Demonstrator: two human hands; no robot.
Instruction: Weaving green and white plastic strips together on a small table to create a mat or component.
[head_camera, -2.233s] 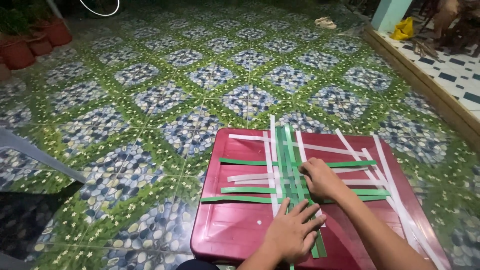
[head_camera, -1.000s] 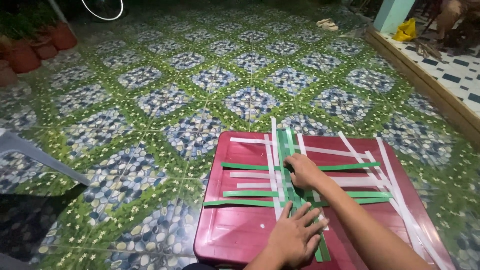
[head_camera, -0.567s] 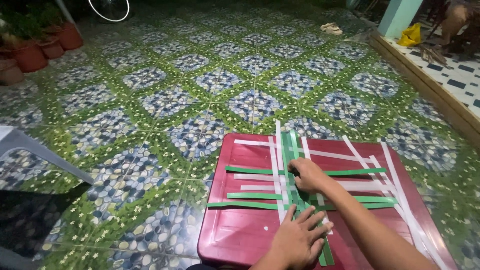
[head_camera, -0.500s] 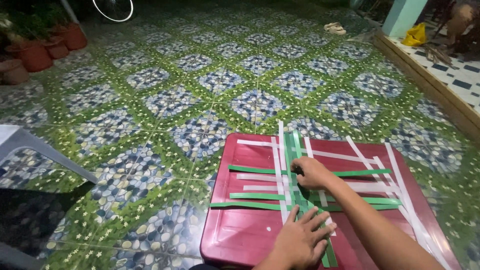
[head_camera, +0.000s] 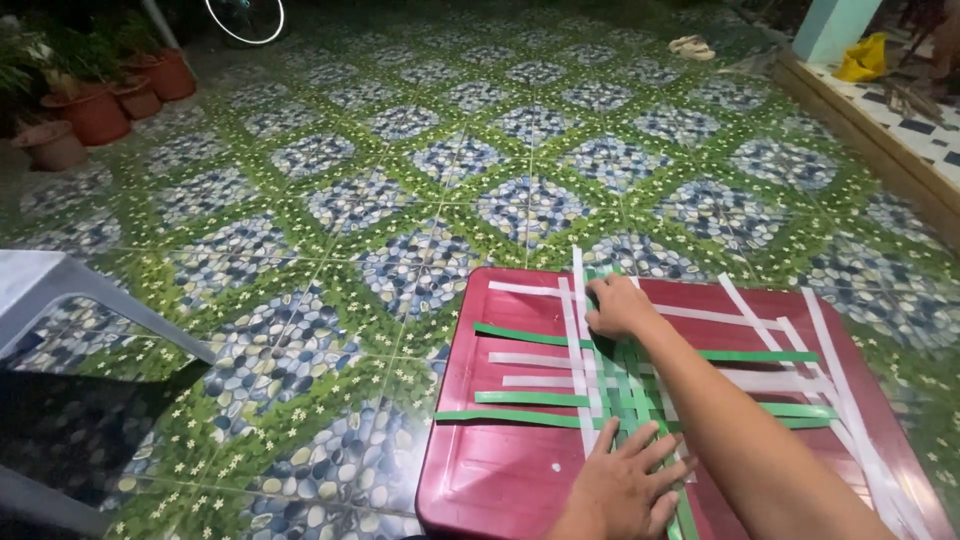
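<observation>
Woven strips (head_camera: 620, 390) lie on table (head_camera: 500, 480); pots (head_camera: 95, 110) far left.

A: Lighting?
B: Artificial, moderate, from above; red bench (head_camera: 500, 480) shows soft sheen near its front edge. Floor beyond the bench darkens toward the far top.

A: Shadows, sharpness?
B: Deep shadow left of the bench. Mild softness throughout; wide-angle bowing at frame edges.

This is a home's tiled yard or patio at night. Patterned green and blue floor tiles (head_camera: 420, 200) spread wide, potted plants (head_camera: 95, 95) line the edge, a bicycle wheel (head_camera: 245, 20) stands behind them, sandals (head_camera: 692, 45) lie near a raised step (head_camera: 880, 140).
</observation>
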